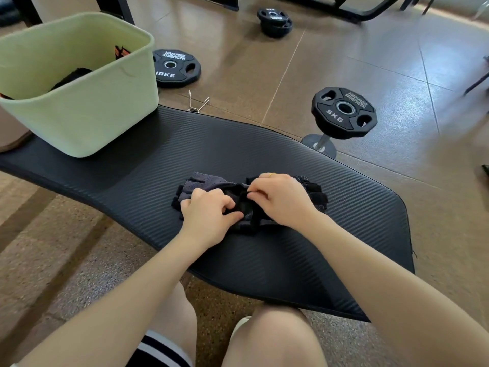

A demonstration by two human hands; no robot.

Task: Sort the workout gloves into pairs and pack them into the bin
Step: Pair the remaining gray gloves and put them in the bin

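Pinching grey gloves [209,185] with both hands.

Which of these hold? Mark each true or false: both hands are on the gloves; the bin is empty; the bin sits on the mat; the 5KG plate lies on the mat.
1. Both hands are on the gloves. True: the left hand and right hand pinch the gloves.
2. The bin is empty. False: the bin holds dark items.
3. The bin sits on the mat. True.
4. The 5KG plate lies on the mat. False: the plate sits on a stand beside it.
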